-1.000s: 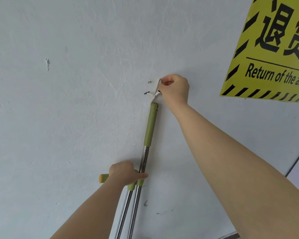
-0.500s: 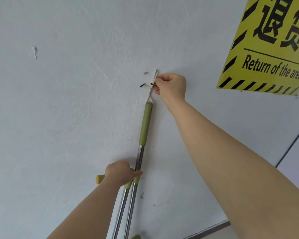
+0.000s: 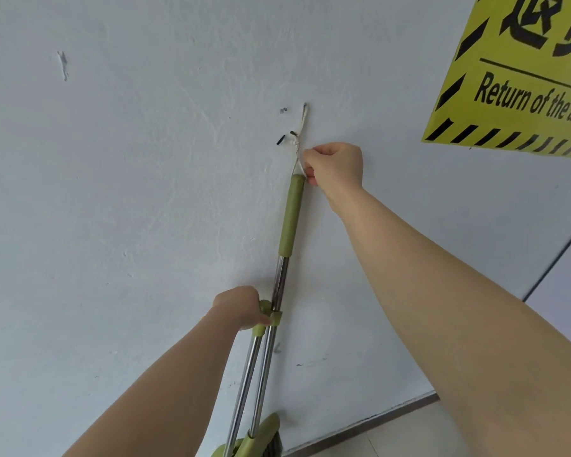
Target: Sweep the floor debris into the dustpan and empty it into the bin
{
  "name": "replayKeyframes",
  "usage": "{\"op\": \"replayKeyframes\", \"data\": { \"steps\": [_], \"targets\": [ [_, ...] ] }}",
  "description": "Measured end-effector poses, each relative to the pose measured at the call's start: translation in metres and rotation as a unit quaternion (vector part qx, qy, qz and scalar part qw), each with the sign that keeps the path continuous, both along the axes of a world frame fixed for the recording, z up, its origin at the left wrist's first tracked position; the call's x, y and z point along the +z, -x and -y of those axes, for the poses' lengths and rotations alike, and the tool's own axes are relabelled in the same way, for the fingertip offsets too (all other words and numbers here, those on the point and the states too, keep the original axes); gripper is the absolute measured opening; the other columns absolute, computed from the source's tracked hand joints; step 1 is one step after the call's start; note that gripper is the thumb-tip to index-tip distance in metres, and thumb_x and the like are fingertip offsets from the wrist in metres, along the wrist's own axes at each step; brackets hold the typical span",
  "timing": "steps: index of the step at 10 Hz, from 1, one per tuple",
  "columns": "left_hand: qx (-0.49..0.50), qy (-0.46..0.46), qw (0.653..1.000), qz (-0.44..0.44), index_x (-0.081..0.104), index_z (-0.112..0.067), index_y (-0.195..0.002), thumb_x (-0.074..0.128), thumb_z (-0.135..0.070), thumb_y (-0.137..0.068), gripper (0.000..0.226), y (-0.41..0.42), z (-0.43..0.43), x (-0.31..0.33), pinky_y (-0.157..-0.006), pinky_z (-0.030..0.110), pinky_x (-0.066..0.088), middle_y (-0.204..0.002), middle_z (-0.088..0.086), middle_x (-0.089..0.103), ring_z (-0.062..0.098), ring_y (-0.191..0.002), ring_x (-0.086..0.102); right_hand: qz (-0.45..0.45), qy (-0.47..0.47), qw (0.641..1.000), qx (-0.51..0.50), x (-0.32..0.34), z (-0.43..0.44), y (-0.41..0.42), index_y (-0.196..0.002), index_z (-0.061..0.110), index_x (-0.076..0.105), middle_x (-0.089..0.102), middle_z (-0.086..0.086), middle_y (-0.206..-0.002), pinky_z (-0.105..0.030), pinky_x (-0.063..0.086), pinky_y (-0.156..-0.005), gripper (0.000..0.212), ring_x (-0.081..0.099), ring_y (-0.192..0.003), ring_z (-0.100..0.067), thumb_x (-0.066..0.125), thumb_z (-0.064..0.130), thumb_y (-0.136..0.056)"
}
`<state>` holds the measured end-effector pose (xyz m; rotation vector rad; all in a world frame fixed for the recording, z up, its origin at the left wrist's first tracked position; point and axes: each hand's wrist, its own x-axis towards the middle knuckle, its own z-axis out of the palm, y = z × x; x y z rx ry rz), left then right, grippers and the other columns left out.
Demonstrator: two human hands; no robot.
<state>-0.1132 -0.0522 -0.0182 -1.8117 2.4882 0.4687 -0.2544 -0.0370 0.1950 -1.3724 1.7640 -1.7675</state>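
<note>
A broom (image 3: pixel 290 216) with a green grip and steel pole stands upright against the white wall. A white string loop (image 3: pixel 302 123) at its top runs up to a nail in the wall. My right hand (image 3: pixel 335 166) pinches that string just above the green grip. My left hand (image 3: pixel 241 306) is closed on the green handle of the dustpan pole (image 3: pixel 244 384), which is clipped beside the broom pole. The green broom head and dustpan top (image 3: pixel 261 437) show at the bottom edge.
A yellow and black "Return of the area" sign (image 3: pixel 521 77) hangs on the wall at upper right. Two small black marks (image 3: pixel 285 137) sit left of the string. The skirting line and tiled floor (image 3: pixel 393 433) show at lower right.
My right hand has slid down the string from near the nail to the top of the green grip. The string now hangs stretched from the nail. The view has tilted downward, showing the broom head.
</note>
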Motion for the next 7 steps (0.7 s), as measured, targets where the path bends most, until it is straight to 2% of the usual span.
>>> {"op": "replayKeyframes", "data": {
  "steps": [1,2,3,4,5,6,7],
  "targets": [
    [0.002,0.007,1.000,-0.003,0.052,-0.021,-0.071,0.068,-0.055,-0.077,0.038,-0.004,-0.001,-0.002,-0.055,0.024,0.038,-0.068,-0.006,0.052,0.012,-0.062,0.051,-0.003,-0.005,1.000,0.002,-0.002,-0.001,0.000,-0.074,-0.008,0.069,0.058,-0.014,-0.061,-0.054,0.056,-0.072,0.020,0.054,-0.058,-0.023,0.063,0.011,-0.072],
    [0.001,0.018,1.000,-0.016,0.058,-0.019,-0.084,0.069,-0.053,-0.078,0.035,-0.007,0.000,-0.002,-0.057,0.024,0.039,-0.073,-0.006,0.054,0.013,-0.069,0.054,-0.008,-0.010,1.000,0.001,-0.003,-0.005,-0.001,-0.065,0.000,0.067,0.055,-0.013,-0.061,-0.054,0.056,-0.073,0.014,0.052,-0.059,-0.023,0.063,0.012,-0.070],
    [0.009,0.013,0.999,-0.039,0.059,-0.017,-0.085,0.066,-0.050,-0.082,0.034,-0.009,-0.003,0.000,-0.058,0.024,0.041,-0.072,-0.005,0.055,0.015,-0.067,0.054,-0.014,-0.027,1.000,-0.006,-0.006,-0.010,0.000,-0.051,0.010,0.056,0.052,-0.008,-0.054,-0.053,0.056,-0.072,0.021,0.052,-0.058,-0.024,0.062,0.011,-0.071],
    [0.010,0.026,0.998,-0.056,0.056,-0.015,-0.076,0.059,-0.050,-0.087,0.037,-0.012,-0.007,0.006,-0.054,0.024,0.037,-0.068,-0.003,0.052,0.015,-0.061,0.050,-0.014,-0.034,0.999,-0.014,-0.012,-0.014,0.001,-0.048,0.014,0.053,0.053,-0.007,-0.053,-0.050,0.055,-0.066,0.025,0.053,-0.058,-0.024,0.063,0.013,-0.071],
    [0.009,0.027,0.998,-0.062,0.051,-0.014,-0.067,0.055,-0.053,-0.088,0.045,-0.019,-0.014,0.017,-0.052,0.025,0.034,-0.063,-0.002,0.048,0.016,-0.058,0.047,-0.017,-0.049,0.998,-0.027,-0.017,-0.023,0.000,-0.053,0.014,0.054,0.054,-0.010,-0.060,-0.051,0.057,-0.072,0.018,0.053,-0.059,-0.023,0.062,0.017,-0.069],
    [-0.005,0.052,0.995,-0.089,0.065,-0.012,-0.085,0.054,-0.052,-0.090,0.042,-0.030,-0.020,0.031,-0.066,0.028,0.045,-0.083,0.002,0.063,0.018,-0.076,0.059,-0.020,-0.066,0.997,-0.043,-0.022,-0.038,-0.003,-0.045,0.020,0.040,0.045,-0.007,-0.056,-0.039,0.048,-0.058,0.031,0.045,-0.057,-0.022,0.061,0.018,-0.068],
    [0.002,0.066,0.985,-0.160,0.065,-0.014,-0.100,0.054,-0.049,-0.094,0.038,-0.043,-0.025,0.045,-0.082,0.034,0.049,-0.100,0.002,0.061,0.019,-0.089,0.057,-0.033,-0.097,0.992,-0.069,-0.030,-0.054,-0.006,-0.044,0.021,0.027,0.030,0.001,-0.047,-0.027,0.026,-0.053,0.045,0.031,-0.051,-0.020,0.061,0.016,-0.072]
  ]
}}
